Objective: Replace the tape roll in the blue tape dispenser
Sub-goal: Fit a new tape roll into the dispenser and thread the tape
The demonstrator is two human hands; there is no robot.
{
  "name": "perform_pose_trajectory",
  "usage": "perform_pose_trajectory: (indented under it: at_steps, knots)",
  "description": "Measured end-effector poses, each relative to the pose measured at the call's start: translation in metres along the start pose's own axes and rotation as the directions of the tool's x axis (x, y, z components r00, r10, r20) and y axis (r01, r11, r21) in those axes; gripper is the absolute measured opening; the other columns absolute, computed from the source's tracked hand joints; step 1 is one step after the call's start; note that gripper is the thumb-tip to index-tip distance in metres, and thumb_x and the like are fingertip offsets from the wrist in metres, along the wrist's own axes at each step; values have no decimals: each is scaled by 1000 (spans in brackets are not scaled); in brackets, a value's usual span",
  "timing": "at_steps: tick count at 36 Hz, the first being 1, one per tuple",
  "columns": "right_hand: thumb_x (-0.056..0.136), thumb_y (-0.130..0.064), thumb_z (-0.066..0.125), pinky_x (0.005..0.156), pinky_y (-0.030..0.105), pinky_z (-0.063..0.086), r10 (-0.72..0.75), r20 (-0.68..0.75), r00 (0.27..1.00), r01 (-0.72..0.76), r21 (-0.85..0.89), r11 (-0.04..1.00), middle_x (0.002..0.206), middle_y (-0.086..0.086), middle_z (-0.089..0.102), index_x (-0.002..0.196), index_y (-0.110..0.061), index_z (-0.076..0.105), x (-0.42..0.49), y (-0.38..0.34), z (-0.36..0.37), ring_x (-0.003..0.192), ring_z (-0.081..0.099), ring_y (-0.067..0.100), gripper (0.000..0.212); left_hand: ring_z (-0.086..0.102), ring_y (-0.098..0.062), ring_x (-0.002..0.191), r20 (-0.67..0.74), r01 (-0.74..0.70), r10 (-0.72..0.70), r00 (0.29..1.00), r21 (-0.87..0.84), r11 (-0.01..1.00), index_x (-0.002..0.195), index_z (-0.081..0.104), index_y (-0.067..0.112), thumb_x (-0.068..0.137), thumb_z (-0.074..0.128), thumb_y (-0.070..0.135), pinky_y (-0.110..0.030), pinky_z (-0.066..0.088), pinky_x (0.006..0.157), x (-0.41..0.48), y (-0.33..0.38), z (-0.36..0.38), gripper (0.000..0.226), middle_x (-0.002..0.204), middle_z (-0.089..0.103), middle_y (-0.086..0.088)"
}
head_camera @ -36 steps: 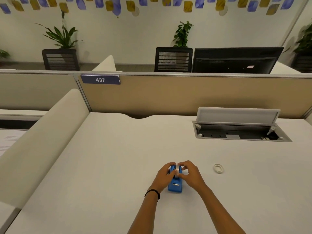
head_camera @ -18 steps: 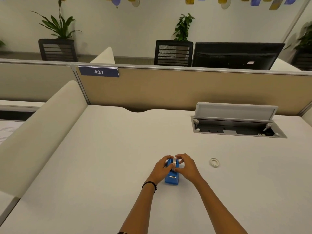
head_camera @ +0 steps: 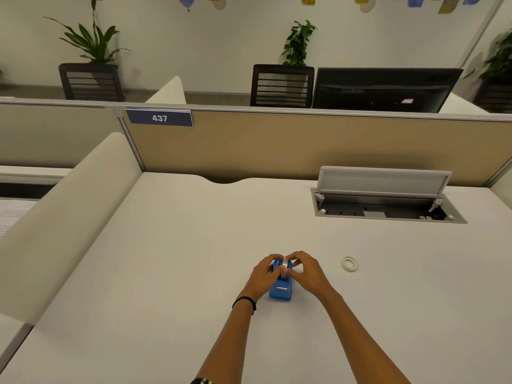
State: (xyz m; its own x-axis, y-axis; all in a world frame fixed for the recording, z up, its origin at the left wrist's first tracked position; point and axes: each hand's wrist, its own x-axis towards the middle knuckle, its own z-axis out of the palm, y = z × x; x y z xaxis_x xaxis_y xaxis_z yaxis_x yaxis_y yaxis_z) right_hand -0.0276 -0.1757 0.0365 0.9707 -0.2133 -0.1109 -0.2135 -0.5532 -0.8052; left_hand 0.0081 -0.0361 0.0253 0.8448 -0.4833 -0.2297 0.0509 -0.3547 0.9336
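Observation:
The blue tape dispenser (head_camera: pixel 281 291) stands on the white desk (head_camera: pixel 171 273), its cutter end toward me. A tape roll (head_camera: pixel 285 266) sits in its top, edge up, with a strip running down toward the cutter. My left hand (head_camera: pixel 263 274) grips the dispenser's left side, fingers curled over the top. My right hand (head_camera: pixel 306 271) presses against the right side, its fingertips on the roll. A small white empty tape ring (head_camera: pixel 349 264) lies flat on the desk to the right of my hands.
An open cable hatch (head_camera: pixel 388 212) with its raised lid sits in the desk at the back right. A beige partition (head_camera: pixel 304 145) bounds the far edge, and a padded divider (head_camera: pixel 69 212) runs along the left.
The head view has tilted down slightly. Both hands stay on the dispenser; the fingers have shifted a little around the roll on top.

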Motion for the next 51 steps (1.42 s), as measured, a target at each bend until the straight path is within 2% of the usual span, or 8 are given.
perform_pose_trajectory:
  at_steps: [3, 17, 23, 32, 38, 42, 47, 51]
  knots:
    - [79, -18, 70, 79, 25, 46, 3, -7, 1000, -3, -6, 1000, 106, 14, 63, 101, -5, 61, 1, -2, -1, 90, 60, 24, 27, 54, -23, 116, -1, 0, 0, 1000, -3, 1000, 125, 49, 13, 94, 49, 23, -32, 43, 102, 0, 1, 0, 32, 130, 55, -8]
    - [83, -9, 63, 69, 26, 46, 52, -54, 997, -57, -89, 994, 88, 20, 69, 82, 0, 67, 16, -19, -3, 73, 58, 20, 9, 53, -21, 117, 3, 16, -16, 1000, -4, 1000, 125, 49, 16, 94, 50, 24, -34, 42, 105, -2, 1, 1, 31, 130, 55, -6]
    - [86, -7, 56, 74, 35, 52, 67, -89, 994, -83, -183, 980, 87, 20, 69, 83, 1, 65, 18, -23, 1, 69, 56, 20, 12, 52, -18, 117, -3, 8, -8, 1000, 18, 1000, 125, 49, 17, 94, 49, 24, -25, 40, 99, 0, -1, 1, 31, 130, 54, -4]
    - [89, -8, 51, 80, 38, 51, 81, -86, 993, -101, -255, 962, 91, 20, 69, 87, 1, 63, 19, -31, 2, 82, 63, 31, 15, 51, -21, 120, -11, 0, 0, 1000, 1, 1000, 125, 49, 14, 94, 50, 23, -37, 42, 106, -3, 1, 0, 32, 131, 54, -6]
    - [92, -10, 47, 85, 40, 50, 60, -30, 998, -66, -293, 954, 94, 20, 67, 91, 0, 61, 19, -32, 0, 82, 61, 31, 17, 51, -20, 120, -11, 4, -4, 1000, 6, 1000, 126, 49, 15, 94, 50, 21, -34, 41, 106, -1, 0, 0, 32, 132, 53, -5]
    - [91, -9, 48, 79, 38, 50, 48, -10, 999, -49, -263, 964, 91, 21, 68, 88, 0, 61, 19, -30, -3, 71, 53, 20, 16, 51, -19, 119, -28, 1, -1, 1000, 2, 1000, 126, 50, 15, 95, 47, 26, -26, 40, 100, -1, 0, 1, 33, 132, 53, -5]
    - [88, -8, 56, 69, 25, 45, 55, 41, 998, -46, -209, 977, 92, 21, 69, 88, 2, 65, 21, -32, -2, 73, 55, 19, 14, 51, -22, 121, -35, 9, -9, 999, -11, 1000, 128, 48, 13, 94, 51, 27, -34, 42, 105, -1, 2, 2, 37, 133, 53, -7]
    - [87, -3, 54, 68, 25, 45, 84, 6, 996, -81, -213, 974, 92, 23, 69, 88, 4, 65, 23, -33, 0, 71, 55, 21, 13, 50, -22, 121, -40, 5, -5, 999, 7, 1000, 128, 48, 12, 94, 51, 25, -34, 41, 107, -1, 1, 3, 36, 133, 53, -7]
